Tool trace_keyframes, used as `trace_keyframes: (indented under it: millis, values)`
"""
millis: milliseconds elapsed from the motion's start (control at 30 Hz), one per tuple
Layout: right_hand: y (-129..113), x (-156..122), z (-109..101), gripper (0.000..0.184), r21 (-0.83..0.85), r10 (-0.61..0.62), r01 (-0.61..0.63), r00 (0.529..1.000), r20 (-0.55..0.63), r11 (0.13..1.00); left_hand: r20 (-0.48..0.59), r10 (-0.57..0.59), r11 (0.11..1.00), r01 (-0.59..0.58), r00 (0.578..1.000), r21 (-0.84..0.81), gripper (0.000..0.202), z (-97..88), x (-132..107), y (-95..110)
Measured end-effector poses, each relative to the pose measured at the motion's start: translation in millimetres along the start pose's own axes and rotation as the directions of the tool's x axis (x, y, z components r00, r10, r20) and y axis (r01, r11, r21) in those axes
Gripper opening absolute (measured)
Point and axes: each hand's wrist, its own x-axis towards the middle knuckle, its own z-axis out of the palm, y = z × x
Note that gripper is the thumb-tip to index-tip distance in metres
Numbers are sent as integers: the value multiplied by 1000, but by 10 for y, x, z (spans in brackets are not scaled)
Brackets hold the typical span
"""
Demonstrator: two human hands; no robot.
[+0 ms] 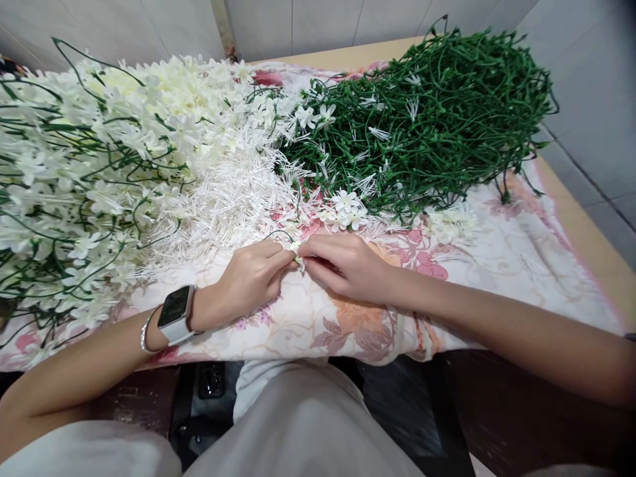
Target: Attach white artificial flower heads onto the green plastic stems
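Note:
My left hand (253, 275) and my right hand (350, 264) meet at the middle of the cloth's front part, fingertips pinched together. Between them is a small artificial flower sprig (297, 247) with white petals and a thin green stem, mostly covered by my fingers. The left fingers close on its lower part, while the right thumb and forefinger grip it from the other side. Just beyond my hands lie loose white blossoms (346, 211) and a heap of thin white stamen pieces (233, 199).
Finished-looking white flower sprigs (84, 179) pile up on the left. Bare green plastic stems (447, 126) form a large heap at the back right. Several loose petals (450, 224) lie below it. A floral cloth (517, 265) covers the table (591, 238); tiled walls stand behind.

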Motion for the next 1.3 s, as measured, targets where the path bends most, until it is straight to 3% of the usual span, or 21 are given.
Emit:
trace_keyframes:
  millis: [300,500,867,1300]
  values:
    - [18,2,25,19,-20,-24,24,1000,-10,1000,-24,16,1000,-16,1000,-10,23,44,-32,-2]
    - [3,11,14,17,4,-6,6,1000,-7,1000,-11,-34,997,33,999,-71,24,17,-15,11]
    - [-18,7,28,17,-34,-27,26,999,-17,999,5,-46,999,46,999,-11,23,62,-53,2]
    - [-29,36,16,17,76,25,-26,1000,18,997,-48,0,1000,1,999,25,25,48,-41,16]
